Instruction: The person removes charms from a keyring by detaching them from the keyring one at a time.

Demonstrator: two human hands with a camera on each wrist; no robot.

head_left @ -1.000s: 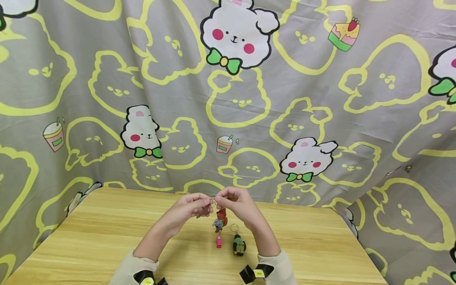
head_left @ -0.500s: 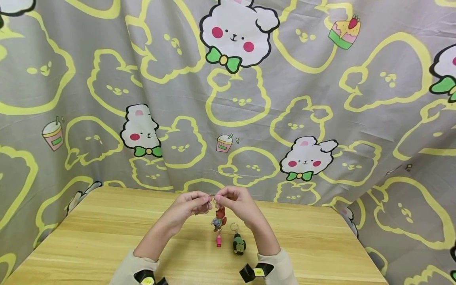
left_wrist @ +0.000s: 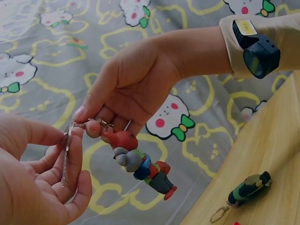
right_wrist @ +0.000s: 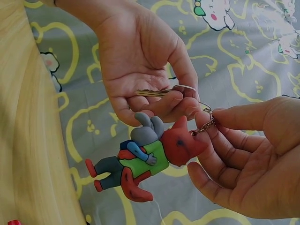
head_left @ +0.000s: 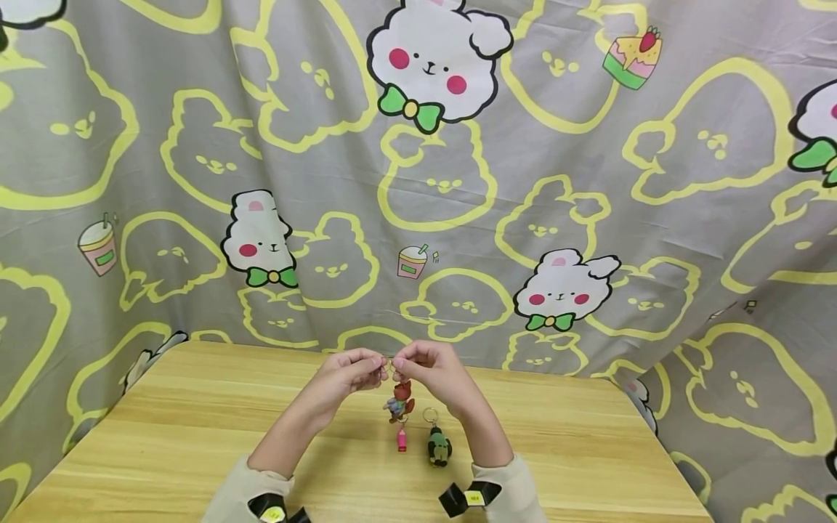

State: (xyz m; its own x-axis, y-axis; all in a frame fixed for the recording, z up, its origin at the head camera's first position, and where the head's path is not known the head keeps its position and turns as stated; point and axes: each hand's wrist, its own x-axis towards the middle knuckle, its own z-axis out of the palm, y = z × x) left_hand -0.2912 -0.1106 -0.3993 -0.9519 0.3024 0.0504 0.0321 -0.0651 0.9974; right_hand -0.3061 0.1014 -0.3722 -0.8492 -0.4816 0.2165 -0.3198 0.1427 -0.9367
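Note:
Near the table's far edge, my left hand (head_left: 349, 374) and right hand (head_left: 434, 372) meet at their fingertips. A metal key (right_wrist: 152, 93) lies across the fingers of my left hand, which pinches its head at a thin ring. My right hand pinches that ring and a short chain (right_wrist: 205, 126) between thumb and forefinger. From the chain hangs a fox keychain (right_wrist: 145, 161), a red fox figure in a green vest with a grey long-eared figure against it. Fingertips partly hide the ring, so I cannot tell how far the key sits on it.
Below the hands, a pink crayon-shaped charm (head_left: 402, 440) is on the wooden table (head_left: 163, 450). To its right is a green and black figure keychain (head_left: 439, 448) with a gold ring (head_left: 430, 415). A patterned grey cloth (head_left: 451, 247) hangs behind the table.
The fox keychain has swung slightly left and up. Both hands stay almost in place, with small shifts of the fingertips at the ring.

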